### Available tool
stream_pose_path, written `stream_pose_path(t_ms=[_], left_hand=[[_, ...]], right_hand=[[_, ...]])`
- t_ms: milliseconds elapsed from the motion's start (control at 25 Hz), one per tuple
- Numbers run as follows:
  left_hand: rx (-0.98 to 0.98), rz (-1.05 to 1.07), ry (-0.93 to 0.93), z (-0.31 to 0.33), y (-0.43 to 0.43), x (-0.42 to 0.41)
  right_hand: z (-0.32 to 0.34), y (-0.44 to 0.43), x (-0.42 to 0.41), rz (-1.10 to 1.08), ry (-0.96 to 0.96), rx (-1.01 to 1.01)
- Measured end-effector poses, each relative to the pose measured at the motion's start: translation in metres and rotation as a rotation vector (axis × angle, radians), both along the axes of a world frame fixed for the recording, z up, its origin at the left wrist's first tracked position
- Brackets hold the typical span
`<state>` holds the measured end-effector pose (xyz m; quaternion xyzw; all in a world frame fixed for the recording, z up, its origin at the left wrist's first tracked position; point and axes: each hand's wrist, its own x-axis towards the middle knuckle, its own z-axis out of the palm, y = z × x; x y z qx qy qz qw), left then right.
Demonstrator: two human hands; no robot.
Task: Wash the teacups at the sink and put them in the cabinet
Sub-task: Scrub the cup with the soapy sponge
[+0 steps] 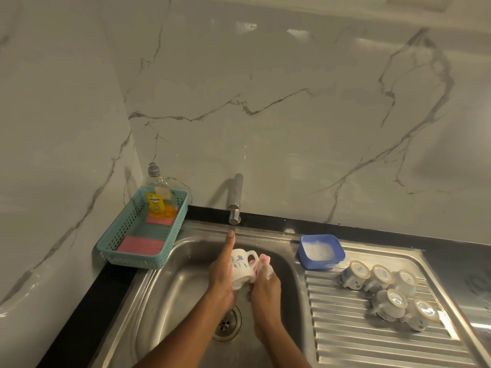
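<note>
Over the steel sink (170, 285) my left hand (221, 272) holds a white teacup (243, 266) with a blue flower print, its forefinger stretched straight up toward the tap. My right hand (265, 285) grips a soapy pink sponge (263, 262) and presses it against the cup beside the handle. Several washed teacups (389, 293) lie upside down on the ribbed drainboard (353, 333) to the right.
A chrome tap (236, 200) stands at the back of the sink. A blue tub of soapy water (320, 251) sits on the rim at the right. At the left, a teal basket (119, 235) holds a yellow dish-soap bottle (158, 195) and pink sponges. The drain (227, 324) lies below my hands.
</note>
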<state>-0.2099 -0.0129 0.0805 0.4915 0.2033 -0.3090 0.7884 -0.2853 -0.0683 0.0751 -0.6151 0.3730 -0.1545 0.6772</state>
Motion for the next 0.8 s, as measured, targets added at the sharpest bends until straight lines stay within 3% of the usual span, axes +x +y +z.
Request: stream_pose_path(t_ms=[160,320,560,720,800], left_hand=[[0.009,0.122,-0.068,-0.012,-0.001,-0.003],[0.019,0.131,-0.011,-0.012,0.0,-0.006],[-0.147,0.106,0.052,0.004,0.002,-0.002],[-0.123,0.134,0.12,0.003,0.003,0.0],[-0.139,0.101,0.077,0.005,0.003,0.004]], right_hand=[[-0.002,0.017,-0.01,-0.108,0.04,-0.117],[0.0,0.031,-0.015,0.001,0.071,-0.238],[0.029,-0.003,-0.001,-0.043,0.0,-0.466],[0.022,0.002,-0.017,0.151,0.113,-0.48],[0.026,0.0,-0.015,0.177,0.02,-0.524]])
